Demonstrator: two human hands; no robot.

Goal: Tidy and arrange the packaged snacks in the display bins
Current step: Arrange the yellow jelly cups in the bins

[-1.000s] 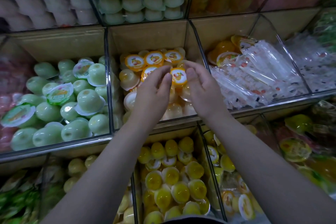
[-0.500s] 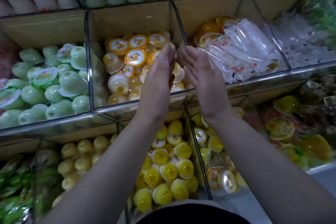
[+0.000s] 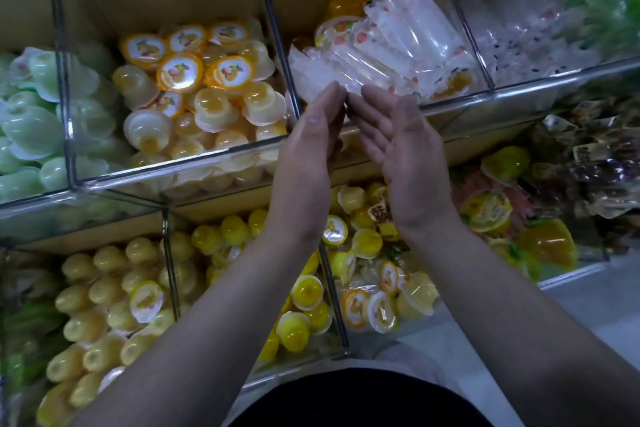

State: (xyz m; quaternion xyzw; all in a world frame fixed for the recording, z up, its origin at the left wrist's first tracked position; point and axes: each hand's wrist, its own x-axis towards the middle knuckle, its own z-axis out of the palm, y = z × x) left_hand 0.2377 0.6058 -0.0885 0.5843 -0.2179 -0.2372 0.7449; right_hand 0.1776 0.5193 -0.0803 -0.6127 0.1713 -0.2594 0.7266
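Note:
Clear display bins hold packaged snacks. A middle bin (image 3: 149,172) is full of orange-lidded jelly cups (image 3: 179,72). To its right, a bin holds clear stick-shaped jelly packets (image 3: 398,45) over a few orange cups. My left hand (image 3: 313,146) and my right hand (image 3: 398,142) are both raised in front of the bins' front rim with straight fingers and nothing in them. Their fingertips nearly meet just before the stick packets. The right palm faces left and up.
Green jelly cups (image 3: 31,128) fill the left bin. Yellow jelly cups (image 3: 304,291) fill the lower bins. Clear dotted packets (image 3: 526,35) lie in the far right bin, dark wrapped snacks (image 3: 595,163) below them. A metal divider (image 3: 273,35) separates the two middle bins.
Both hands have left the orange-lidded cups and moved right, with fingers straightened, to the front of the stick-packet bin. The view has shifted down and right.

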